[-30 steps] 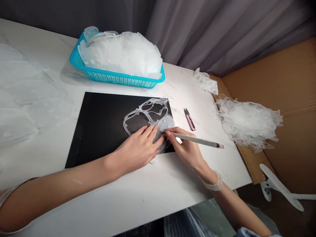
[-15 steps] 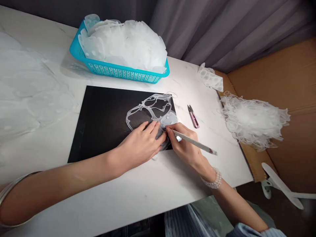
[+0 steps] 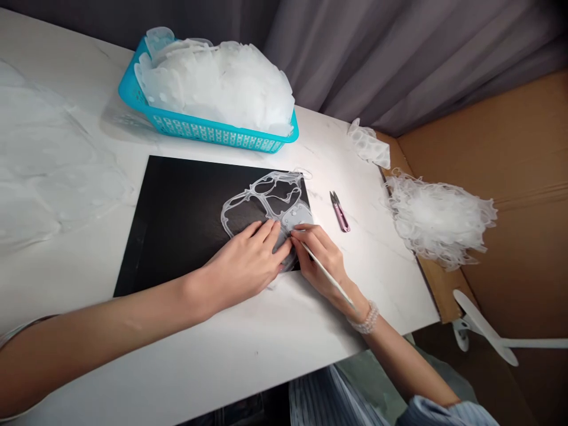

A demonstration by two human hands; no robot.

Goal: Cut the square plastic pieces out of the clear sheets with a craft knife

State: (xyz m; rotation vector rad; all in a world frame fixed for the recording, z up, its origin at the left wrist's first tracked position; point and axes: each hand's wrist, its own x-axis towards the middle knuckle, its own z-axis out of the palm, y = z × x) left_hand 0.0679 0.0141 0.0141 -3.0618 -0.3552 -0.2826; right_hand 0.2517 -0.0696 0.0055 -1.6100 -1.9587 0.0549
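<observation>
My left hand (image 3: 251,257) lies flat on a translucent, frosted sheet (image 3: 299,216) with cut-out openings, its fingers stretched out and pressing it onto a black mat (image 3: 177,207). Close beside those fingertips, my right hand (image 3: 322,260) is closed in a pinch around a slim white pen-like tool (image 3: 331,277). The tool slants back over the hand toward the wrist. Its working tip is down at the sheet, and I cannot make it out clearly. Part of the sheet is hidden under both hands.
Pink-handled thread snips (image 3: 339,212) lie right of the mat. Behind it stands a blue basket (image 3: 213,131) heaped with translucent pieces. Lacy offcuts (image 3: 439,219) are piled at the right by a cardboard panel (image 3: 510,165). More translucent sheets (image 3: 57,160) lie left on the white table (image 3: 213,367).
The pen-like tool's back end has swung down toward my right wrist. My left hand still rests on the sheet. The whole view has shifted slightly, so things appear further left.
</observation>
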